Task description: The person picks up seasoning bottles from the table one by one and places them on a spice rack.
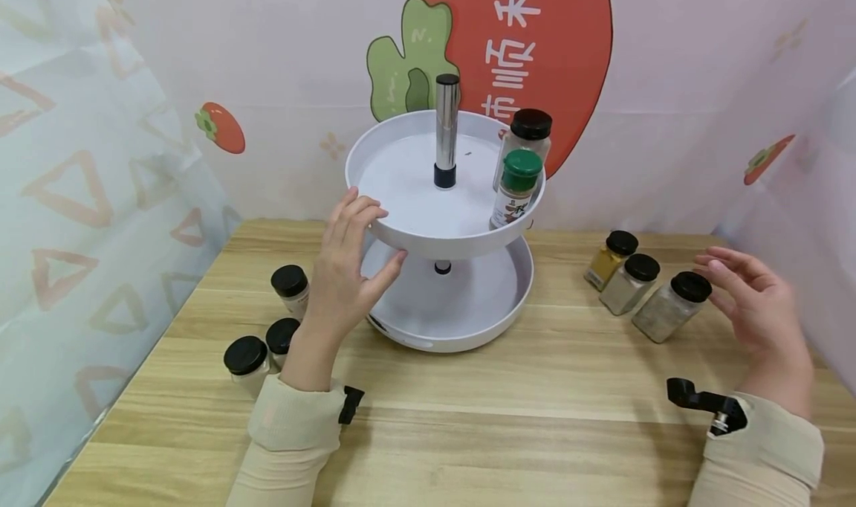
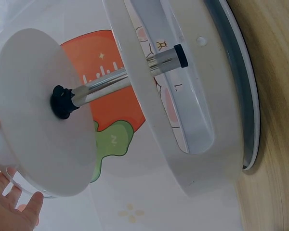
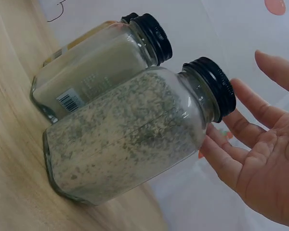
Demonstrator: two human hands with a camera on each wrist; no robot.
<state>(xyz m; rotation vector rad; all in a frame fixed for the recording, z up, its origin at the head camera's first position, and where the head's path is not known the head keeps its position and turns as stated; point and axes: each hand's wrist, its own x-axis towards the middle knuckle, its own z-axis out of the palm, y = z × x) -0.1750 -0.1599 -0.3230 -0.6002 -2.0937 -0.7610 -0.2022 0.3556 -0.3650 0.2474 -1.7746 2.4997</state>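
Observation:
A white two-tier tray (image 1: 414, 228) with a chrome centre post stands on the table. At its upper tier's left side, my left hand (image 1: 344, 269) holds the rim, fingers over the edge and thumb below; the left wrist view shows the tier's underside (image 2: 43, 120). My right hand (image 1: 762, 299) is spread beside a glass jar (image 3: 125, 139) of pale, green-flecked seasoning, fingertips right at its black lid. Two more jars stand beside it, one pale (image 1: 628, 284) and one yellow (image 1: 610, 260). On the upper tier's right are a green-capped shaker (image 1: 516, 191) and a black-lidded jar (image 1: 531, 129).
Left of the tray, three black-lidded jars (image 1: 290, 282) stand on the wooden table (image 1: 508, 433), partly hidden by my left forearm. Behind hangs a pale wall sheet (image 1: 287, 53) with strawberry prints. The lower tier (image 1: 468, 299) sits under the upper one.

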